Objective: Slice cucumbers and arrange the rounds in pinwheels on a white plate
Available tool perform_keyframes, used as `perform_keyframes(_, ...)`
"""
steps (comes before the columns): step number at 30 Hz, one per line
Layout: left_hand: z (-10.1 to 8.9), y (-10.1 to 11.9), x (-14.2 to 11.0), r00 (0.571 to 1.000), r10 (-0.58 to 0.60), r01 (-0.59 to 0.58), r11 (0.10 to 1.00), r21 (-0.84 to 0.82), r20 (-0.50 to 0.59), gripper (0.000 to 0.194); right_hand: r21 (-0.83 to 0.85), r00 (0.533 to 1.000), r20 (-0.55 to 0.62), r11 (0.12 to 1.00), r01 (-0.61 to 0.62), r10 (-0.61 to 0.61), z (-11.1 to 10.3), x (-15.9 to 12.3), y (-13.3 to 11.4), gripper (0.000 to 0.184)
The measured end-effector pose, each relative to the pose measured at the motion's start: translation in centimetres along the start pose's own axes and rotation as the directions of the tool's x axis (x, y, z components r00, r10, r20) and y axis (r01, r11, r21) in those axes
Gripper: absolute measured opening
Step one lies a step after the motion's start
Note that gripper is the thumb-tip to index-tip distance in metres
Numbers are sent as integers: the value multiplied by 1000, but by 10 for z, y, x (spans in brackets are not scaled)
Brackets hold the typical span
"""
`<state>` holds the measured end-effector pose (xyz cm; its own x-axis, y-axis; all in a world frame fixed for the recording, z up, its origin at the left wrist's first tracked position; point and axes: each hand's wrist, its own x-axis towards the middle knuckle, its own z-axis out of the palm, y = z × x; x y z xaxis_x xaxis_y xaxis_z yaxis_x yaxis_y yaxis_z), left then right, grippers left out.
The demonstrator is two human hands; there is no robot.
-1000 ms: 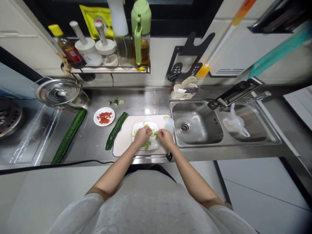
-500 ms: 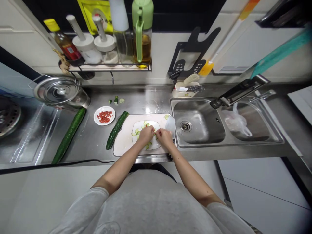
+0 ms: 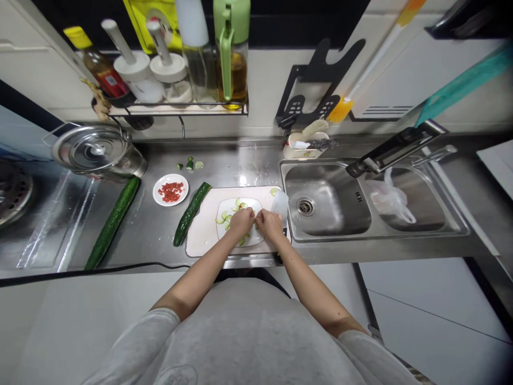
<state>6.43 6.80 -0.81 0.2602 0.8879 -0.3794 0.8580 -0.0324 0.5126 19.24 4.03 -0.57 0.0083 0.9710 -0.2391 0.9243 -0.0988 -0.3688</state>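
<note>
Two hands work over one square white plate (image 3: pixel 256 206) at the centre of the frame. The left hand (image 3: pixel 239 221) and right hand (image 3: pixel 269 224) face each other just apart, fingers curled, fingertips gathered low over the plate. Whether either hand pinches a slice cannot be told.

The cucumber slices (image 3: pixel 227 219) lie on the plate, in clusters at its left, top and bottom. They are curved, with no common long axis; individual slices point in differing directions. An exact count is not possible, since the hands cover part of the plate.

The plate rests on one cutting board (image 3: pixel 202 230). One knife (image 3: pixel 280 203) lies at the board's right end; its pale blade is visible, but the right hand and wrist obscure part of it.

Two cucumbers lie left of centre. The shorter cucumber (image 3: pixel 192 214) is at the board's left edge; the longer cucumber (image 3: pixel 114 222) is further left. Both long axes run from lower left to upper right.

One round plate (image 3: pixel 156 193), above and left of the board, holds red pieces (image 3: pixel 171 191), too small to count. One lidded pot (image 3: pixel 96 152) stands at left. Five containers stand on the rack (image 3: pixel 176 110), upper left; the tallest is cut off by the frame.
</note>
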Motion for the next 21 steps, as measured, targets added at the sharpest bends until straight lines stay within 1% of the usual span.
perform_keyframes(9,2,0,-1,1000,-3,2,1000,3,5,9,-6,1000,7,1000,0,0,2,1,2,12)
perform_keyframes(14,-1,1,-2,1000,-10,10,1000,-29,-5,11,65,1000,22,998,-16,15,2,1,7,13)
perform_keyframes(21,-7,5,-3,999,-50,50,998,-41,1,13,113,999,2,993,-40,40,2,4,12,13)
